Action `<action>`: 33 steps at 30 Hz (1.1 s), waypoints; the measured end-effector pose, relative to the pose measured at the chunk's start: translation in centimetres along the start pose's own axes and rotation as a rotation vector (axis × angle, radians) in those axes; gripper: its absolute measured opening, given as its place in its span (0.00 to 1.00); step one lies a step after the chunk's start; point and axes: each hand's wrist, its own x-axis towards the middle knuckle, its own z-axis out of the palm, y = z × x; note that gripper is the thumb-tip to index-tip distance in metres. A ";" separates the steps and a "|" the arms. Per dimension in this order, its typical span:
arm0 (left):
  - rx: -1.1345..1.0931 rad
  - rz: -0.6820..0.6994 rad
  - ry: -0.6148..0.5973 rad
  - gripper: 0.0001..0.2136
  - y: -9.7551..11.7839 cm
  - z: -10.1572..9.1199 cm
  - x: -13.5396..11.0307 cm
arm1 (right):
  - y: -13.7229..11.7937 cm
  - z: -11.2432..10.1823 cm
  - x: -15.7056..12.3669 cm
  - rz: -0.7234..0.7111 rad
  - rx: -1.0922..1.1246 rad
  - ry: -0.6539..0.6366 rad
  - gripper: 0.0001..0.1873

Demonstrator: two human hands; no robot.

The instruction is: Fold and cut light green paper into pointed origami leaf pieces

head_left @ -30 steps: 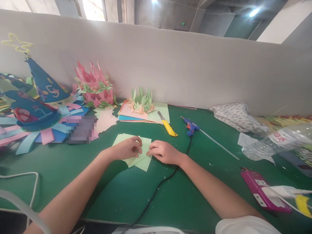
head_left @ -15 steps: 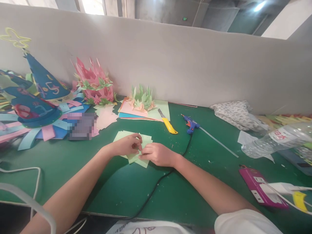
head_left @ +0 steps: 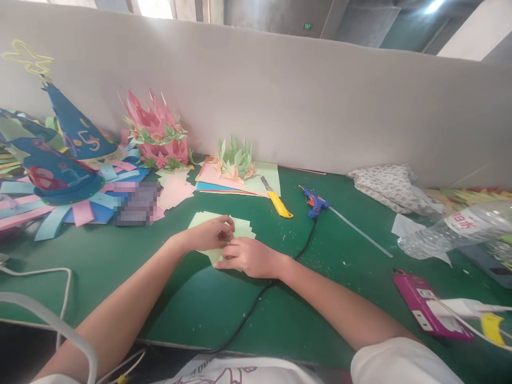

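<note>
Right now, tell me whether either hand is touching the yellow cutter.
No, the left hand and right hand are at the pale green sheets, and the yellow cutter lies farther back, apart from both.

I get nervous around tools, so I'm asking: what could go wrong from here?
The cord passes under the right arm, so a sweep might drag the glue gun. The knife lies with its blade apparently bared, so a careless reach could mean a cut. The green sheets look unevenly stacked beneath the left hand and right hand, so one may slip askew.
</note>
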 end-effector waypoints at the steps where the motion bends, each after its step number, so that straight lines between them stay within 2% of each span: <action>1: -0.003 0.001 0.001 0.05 -0.1 0.0 0.0 | 0.0 0.0 0.0 0.007 0.000 -0.003 0.20; 10: 0.036 -0.015 0.003 0.06 0.0 0.1 -0.1 | 0.3 0.3 -0.7 0.062 0.023 0.001 0.22; 16: -0.004 -0.047 -0.014 0.09 0.3 0.0 -0.3 | 2.4 -0.7 -3.5 0.294 0.005 0.044 0.21; 18: 0.017 -0.022 -0.008 0.08 0.2 0.2 -0.3 | 2.9 -1.1 -4.2 0.321 0.020 0.059 0.23; 24: 0.077 0.005 -0.038 0.11 1.0 0.6 -0.6 | 3.4 -1.4 -4.6 0.328 0.043 0.091 0.23; 28: 0.078 -0.014 -0.113 0.10 1.6 0.0 -1.2 | 3.3 -1.2 -4.6 0.334 0.054 0.094 0.22; 33: 0.060 -0.039 -0.186 0.16 1.4 -0.3 -2.0 | 2.6 -1.0 -4.5 0.347 0.045 0.068 0.20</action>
